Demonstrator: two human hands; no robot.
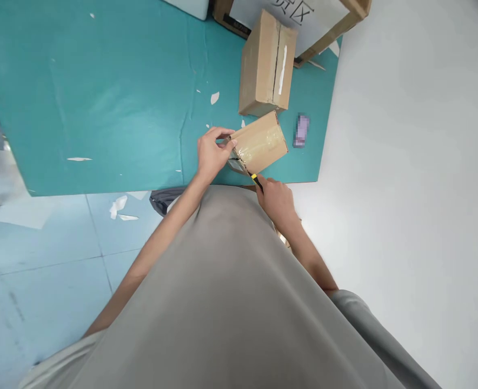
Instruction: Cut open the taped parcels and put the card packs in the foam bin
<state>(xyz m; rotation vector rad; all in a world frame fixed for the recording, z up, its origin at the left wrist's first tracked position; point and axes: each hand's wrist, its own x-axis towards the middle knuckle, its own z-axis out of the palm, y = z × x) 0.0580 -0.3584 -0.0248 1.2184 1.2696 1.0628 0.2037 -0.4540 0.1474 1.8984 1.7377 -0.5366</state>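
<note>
so the near carton [263, 143] is by the front edge of the table [121, 97], toward the right end, left hand [214, 154] on its left end, box cutter [257, 180] in the right hand [277, 200] at its near-left corner. Middle carton [266, 70] is just behind, rear carton [312, 29] behind that. Blurred-out item [301, 129] to the right, table scraps [214, 98] mostly left, floor scraps [118, 206] front-left

I see tan on the small carton [263, 143]; at twelve o'clock from it, a taller carton [265, 70], also tan, striped white; at one, a white sheet [320, 32] with black lettering [301, 13]; at three, a blurred lilac item [301, 130]; at six, a yellow-and-black cutter [257, 181], then a grey shirt [231, 281]; at nine, a teal mat [121, 97]; at eight, pale-blue floor [60, 297], lined darker.
</note>
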